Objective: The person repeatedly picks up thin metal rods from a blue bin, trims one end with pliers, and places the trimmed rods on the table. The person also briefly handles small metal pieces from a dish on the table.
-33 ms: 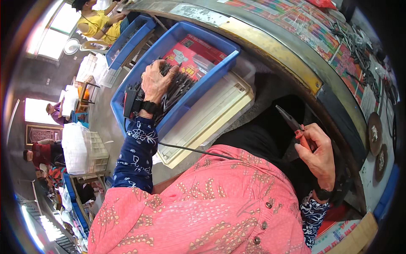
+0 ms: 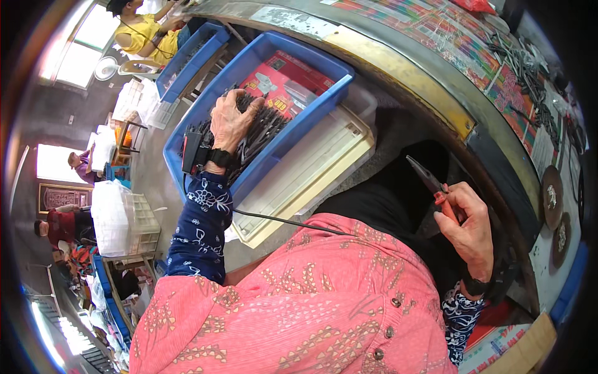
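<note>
My left hand rests on a heap of thin dark metal-like strips inside a blue plastic bin. Its thumb stands apart from the fingers; the fingertips are partly hidden among the strips, and I make out nothing held. My right hand is closed around the red handles of needle-nose pliers. The pliers' jaws point up and left, over my dark-clothed lap, touching nothing. A red printed cardboard sheet lies at the bin's far end.
A cream plastic tray sits beside the bin. The workbench edge curves along the right, with dark pieces and two round discs on top. A cable crosses my front. A person in yellow sits at far left.
</note>
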Motion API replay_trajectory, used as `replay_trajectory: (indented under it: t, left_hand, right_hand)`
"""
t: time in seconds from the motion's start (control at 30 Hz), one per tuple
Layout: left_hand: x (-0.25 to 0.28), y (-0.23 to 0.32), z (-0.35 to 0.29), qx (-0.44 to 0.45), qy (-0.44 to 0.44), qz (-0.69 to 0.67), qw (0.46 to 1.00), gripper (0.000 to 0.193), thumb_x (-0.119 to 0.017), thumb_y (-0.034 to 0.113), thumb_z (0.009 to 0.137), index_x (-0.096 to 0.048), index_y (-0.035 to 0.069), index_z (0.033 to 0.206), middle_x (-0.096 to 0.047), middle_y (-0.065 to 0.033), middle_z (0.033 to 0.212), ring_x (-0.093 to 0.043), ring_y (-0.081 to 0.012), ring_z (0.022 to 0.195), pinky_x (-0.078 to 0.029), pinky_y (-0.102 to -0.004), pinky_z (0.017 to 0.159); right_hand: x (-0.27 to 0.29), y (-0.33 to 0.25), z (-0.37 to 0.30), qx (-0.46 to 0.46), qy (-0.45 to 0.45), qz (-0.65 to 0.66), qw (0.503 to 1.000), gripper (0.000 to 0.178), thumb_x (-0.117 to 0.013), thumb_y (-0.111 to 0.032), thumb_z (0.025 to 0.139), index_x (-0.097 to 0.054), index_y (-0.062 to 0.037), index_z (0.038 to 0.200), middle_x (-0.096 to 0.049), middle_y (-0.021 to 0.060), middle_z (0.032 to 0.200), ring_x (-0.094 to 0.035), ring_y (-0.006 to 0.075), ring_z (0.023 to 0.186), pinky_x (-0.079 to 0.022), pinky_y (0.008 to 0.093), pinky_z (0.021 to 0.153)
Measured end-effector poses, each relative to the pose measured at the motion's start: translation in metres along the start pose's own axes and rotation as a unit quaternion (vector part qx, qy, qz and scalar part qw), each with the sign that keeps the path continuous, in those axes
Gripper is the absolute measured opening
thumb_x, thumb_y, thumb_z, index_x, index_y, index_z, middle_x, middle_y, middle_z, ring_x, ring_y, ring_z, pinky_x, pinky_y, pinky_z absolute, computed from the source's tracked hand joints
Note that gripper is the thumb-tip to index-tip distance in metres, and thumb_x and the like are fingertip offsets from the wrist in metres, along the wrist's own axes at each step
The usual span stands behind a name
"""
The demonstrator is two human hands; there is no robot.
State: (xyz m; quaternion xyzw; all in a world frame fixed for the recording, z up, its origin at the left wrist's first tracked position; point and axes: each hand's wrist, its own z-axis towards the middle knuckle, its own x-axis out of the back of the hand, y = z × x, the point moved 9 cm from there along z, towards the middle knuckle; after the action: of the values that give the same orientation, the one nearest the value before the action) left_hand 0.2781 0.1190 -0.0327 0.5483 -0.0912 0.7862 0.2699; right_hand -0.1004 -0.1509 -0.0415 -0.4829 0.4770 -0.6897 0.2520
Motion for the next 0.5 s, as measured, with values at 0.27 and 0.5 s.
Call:
replay_trajectory:
  t: [0.27,0.5]
  left_hand:
    - [-0.011,-0.002,0.002,-0.008,-0.045,-0.001,0.999,0.065,-0.064,0.061,0.083,-0.064,0.010,0.125,-0.061,-0.0219,0.113,-0.057,-0.0372,0.109,-0.046,-0.0444,0.094]
    - [-0.025,0.002,0.003,-0.046,-0.067,0.073,0.994,0.054,-0.053,0.053,0.095,-0.055,0.018,0.136,-0.056,-0.0184,0.128,-0.054,-0.0404,0.115,-0.045,-0.0487,0.095]
  right_hand:
    - [0.025,-0.025,-0.012,0.021,0.070,-0.040,0.996,0.016,-0.070,0.001,0.070,-0.065,0.0011,0.086,-0.059,0.0135,0.089,-0.063,0.0287,0.091,-0.049,0.0347,0.080]
    - [0.070,-0.054,-0.036,0.118,0.205,-0.109,0.966,0.019,-0.071,-0.001,0.068,-0.065,0.0006,0.087,-0.061,0.0144,0.089,-0.063,0.0318,0.089,-0.051,0.0390,0.079]
